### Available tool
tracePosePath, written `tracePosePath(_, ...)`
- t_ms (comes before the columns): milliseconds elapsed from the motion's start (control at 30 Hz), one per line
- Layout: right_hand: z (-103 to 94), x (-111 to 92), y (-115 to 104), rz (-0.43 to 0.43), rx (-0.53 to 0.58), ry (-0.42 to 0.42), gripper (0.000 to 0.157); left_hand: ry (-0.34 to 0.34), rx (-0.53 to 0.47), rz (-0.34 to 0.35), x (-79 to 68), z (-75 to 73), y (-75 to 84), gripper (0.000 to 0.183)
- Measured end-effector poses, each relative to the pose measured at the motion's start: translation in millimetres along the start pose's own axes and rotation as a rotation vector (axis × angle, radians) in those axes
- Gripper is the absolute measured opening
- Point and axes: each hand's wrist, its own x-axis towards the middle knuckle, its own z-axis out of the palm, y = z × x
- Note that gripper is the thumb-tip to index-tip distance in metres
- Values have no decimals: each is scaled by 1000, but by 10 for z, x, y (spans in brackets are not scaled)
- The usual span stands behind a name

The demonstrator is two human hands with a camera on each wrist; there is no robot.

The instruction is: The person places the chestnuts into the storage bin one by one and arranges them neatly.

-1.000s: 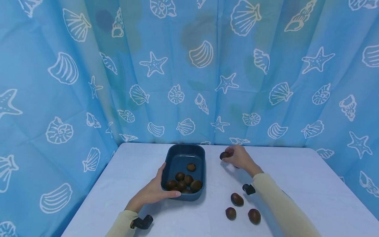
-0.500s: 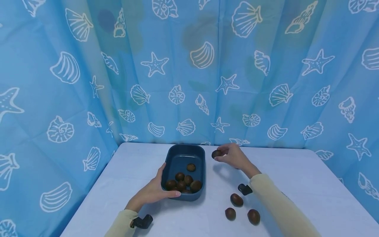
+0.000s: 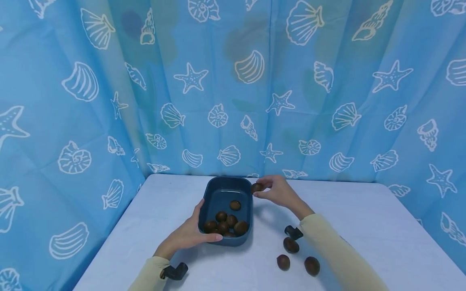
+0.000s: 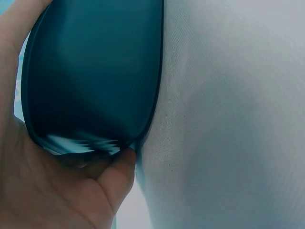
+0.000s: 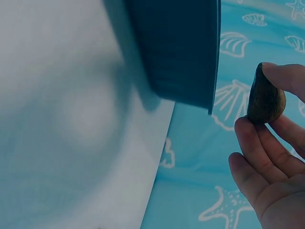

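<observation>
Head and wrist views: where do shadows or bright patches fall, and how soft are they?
Head view: soft shadows beside the tray and under the right hand; left wrist: a broad, blurred shadow right of the tray; right wrist: hazy shadow around a pale patch on the table.

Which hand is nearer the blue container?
Left: the left hand grips the container at its near left corner; the right hand is beyond its right rim, pinching a nut.

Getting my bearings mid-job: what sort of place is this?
Probably an indoor recording booth: blue fabric curtains with white seashell prints behind a white, rounded, cloth-covered table, plus black cylindrical wrist devices.
</observation>
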Motion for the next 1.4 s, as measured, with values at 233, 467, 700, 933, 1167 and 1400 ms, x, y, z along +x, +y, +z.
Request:
tracePosePath(233, 88, 1, -112, -18, 29, -22, 43, 4, 9, -24, 7, 0, 8, 134)
tracePosePath(467, 183, 6, -195, -83, 42, -38, 41, 6, 13, -31, -1, -2, 31, 134)
tracePosePath(700, 313, 41, -214, -114, 36, -69, 38, 3, 15, -29, -2, -1, 23, 134)
tracePosePath(933, 404, 61, -221, -87, 33, -102, 37, 2, 12, -12, 2, -2, 15, 133)
tracePosePath(1167, 490, 59, -236, -61, 18, -109, 37, 8, 26, -20, -2, -3, 30, 133)
tracePosePath(1400, 592, 53, -268, -70, -8, -145, 35, 2, 24, -21, -2, -5, 25, 133)
